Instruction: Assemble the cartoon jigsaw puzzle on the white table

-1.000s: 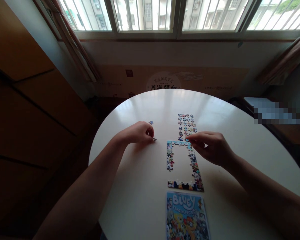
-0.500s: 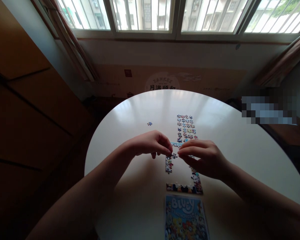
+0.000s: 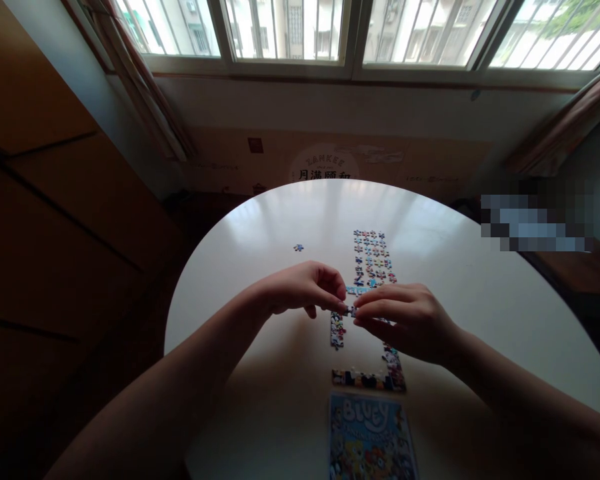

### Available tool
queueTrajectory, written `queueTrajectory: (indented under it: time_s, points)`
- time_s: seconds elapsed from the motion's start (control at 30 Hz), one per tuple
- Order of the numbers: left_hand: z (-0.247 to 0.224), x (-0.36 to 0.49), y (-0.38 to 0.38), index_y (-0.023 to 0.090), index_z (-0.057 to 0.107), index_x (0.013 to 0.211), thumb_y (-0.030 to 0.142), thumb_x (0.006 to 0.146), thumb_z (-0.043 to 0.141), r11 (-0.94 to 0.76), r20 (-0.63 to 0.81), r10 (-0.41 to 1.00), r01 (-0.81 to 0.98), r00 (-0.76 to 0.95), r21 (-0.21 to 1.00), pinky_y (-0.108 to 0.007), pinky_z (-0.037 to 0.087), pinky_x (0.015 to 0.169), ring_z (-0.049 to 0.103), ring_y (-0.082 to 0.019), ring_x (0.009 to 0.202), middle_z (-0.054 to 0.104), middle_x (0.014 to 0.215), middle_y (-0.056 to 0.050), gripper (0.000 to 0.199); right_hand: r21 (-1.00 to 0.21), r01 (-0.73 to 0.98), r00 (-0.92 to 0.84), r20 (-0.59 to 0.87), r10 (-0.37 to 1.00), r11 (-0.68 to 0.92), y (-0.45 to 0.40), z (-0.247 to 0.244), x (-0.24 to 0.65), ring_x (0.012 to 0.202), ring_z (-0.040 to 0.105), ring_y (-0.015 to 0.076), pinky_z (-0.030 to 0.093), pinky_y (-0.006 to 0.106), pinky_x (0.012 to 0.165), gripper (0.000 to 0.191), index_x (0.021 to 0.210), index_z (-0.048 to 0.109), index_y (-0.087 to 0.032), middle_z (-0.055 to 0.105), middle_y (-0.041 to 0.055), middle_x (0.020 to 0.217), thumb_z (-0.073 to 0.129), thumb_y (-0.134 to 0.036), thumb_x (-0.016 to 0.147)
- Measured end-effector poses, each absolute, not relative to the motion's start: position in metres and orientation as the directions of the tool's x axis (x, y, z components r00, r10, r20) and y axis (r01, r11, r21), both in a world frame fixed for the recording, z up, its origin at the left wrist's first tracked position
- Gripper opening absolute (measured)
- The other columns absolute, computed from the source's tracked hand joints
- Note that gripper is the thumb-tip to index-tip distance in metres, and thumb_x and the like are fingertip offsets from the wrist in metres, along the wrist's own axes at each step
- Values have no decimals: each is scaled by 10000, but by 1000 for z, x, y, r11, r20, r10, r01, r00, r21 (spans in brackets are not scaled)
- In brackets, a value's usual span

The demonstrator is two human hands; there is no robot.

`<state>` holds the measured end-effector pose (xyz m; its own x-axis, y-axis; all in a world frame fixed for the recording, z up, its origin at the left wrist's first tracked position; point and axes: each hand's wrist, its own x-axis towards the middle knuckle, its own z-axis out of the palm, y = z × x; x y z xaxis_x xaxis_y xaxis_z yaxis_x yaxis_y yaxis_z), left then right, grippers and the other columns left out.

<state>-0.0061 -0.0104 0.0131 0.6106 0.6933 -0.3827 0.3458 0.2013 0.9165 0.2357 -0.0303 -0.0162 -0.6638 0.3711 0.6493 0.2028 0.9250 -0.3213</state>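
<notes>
A small jigsaw piece (image 3: 351, 311) is between my two hands, above the open middle of a partly joined puzzle frame (image 3: 363, 380). My left hand (image 3: 310, 287) pinches its left side between thumb and fingers. From the right, the fingertips of my right hand (image 3: 413, 317) close on its other side. Below my left fingertips runs the frame's left strip (image 3: 337, 330). The right strip (image 3: 393, 363) is partly hidden under my right hand. At the frame's top, a light blue strip (image 3: 356, 290) shows between the hands.
Loose jigsaw pieces (image 3: 373, 252) lie in rows beyond my hands. One single piece (image 3: 299, 247) sits apart at the left. Nearest me is a Bluey picture box or sheet (image 3: 373, 433). Everything rests on a white round-edged table (image 3: 260, 227), with a wooden cabinet (image 3: 55, 233) to the left.
My right fingertips have moved slightly left and closed on the jigsaw piece, which is now more covered by fingers. My left hand has shifted slightly right.
</notes>
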Motion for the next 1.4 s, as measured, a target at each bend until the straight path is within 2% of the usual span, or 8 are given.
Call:
queueTrajectory:
  time_s: [0.13, 0.2, 0.33, 0.43, 0.67, 0.77, 1.2, 1.4]
  points:
    - [16, -7, -11, 179, 663, 865, 322, 727, 790, 178, -396, 689, 388, 607, 904, -219, 432, 540, 585, -127, 710, 658, 787, -8, 235, -323, 216, -678, 630, 380, 921, -32, -15, 237, 793, 729, 119, 565, 247, 676, 80, 935, 713, -225, 776, -6, 942, 707, -161, 887]
    - [18, -8, -11, 183, 671, 909, 345, 766, 745, 123, -403, 722, 469, 563, 875, -230, 434, 534, 589, -143, 722, 659, 816, -19, 229, -340, 228, -690, 604, 398, 912, -33, -15, 237, 806, 729, 118, 563, 246, 693, 80, 938, 711, -225, 776, -13, 946, 709, -164, 887]
    - [18, -9, -14, 187, 702, 889, 348, 828, 666, -174, -291, 814, 688, 503, 704, -267, 425, 595, 582, -148, 714, 684, 847, -35, 176, -379, 205, -788, 483, 382, 902, -37, -18, 234, 798, 721, 116, 544, 254, 698, 60, 960, 714, -234, 774, -27, 951, 683, -215, 912]
    - [18, -8, -19, 198, 706, 815, 342, 809, 690, -338, -263, 768, 719, 584, 607, -274, 388, 607, 566, -144, 690, 690, 790, -21, 145, -372, 195, -847, 403, 347, 907, -42, -21, 231, 771, 712, 117, 514, 264, 667, 86, 961, 722, -250, 771, -40, 930, 648, -226, 925]
    - [22, -3, -29, 206, 668, 657, 458, 753, 747, -357, -350, 759, 801, 549, 480, -292, 320, 535, 488, -139, 547, 648, 636, -16, 281, -343, 199, -885, 340, 319, 918, -46, -23, 227, 740, 685, 106, 483, 250, 647, 124, 933, 744, -251, 761, -28, 896, 646, -182, 900]
    - [21, 0, -31, 205, 679, 648, 438, 742, 749, -378, -360, 751, 808, 553, 452, -297, 325, 538, 473, -137, 530, 651, 630, -22, 261, -313, 193, -886, 353, 302, 930, -46, -23, 225, 723, 673, 104, 479, 245, 641, 120, 930, 752, -250, 758, -15, 891, 642, -204, 916]
    - [18, 3, -30, 204, 584, 606, 448, 712, 740, -407, -341, 761, 816, 552, 411, -303, 294, 506, 439, -135, 513, 600, 605, -17, 309, -261, 190, -910, 316, 270, 947, -45, -28, 226, 755, 643, 113, 427, 261, 644, 132, 950, 747, -266, 748, -16, 915, 621, -224, 942]
    - [18, 3, -30, 200, 629, 646, 475, 713, 698, -423, -357, 754, 823, 552, 379, -297, 309, 514, 453, -138, 540, 615, 625, -29, 292, -272, 246, -914, 254, 316, 930, -47, -22, 223, 696, 576, 102, 380, 265, 619, 152, 874, 734, -246, 704, -19, 860, 609, -273, 955]
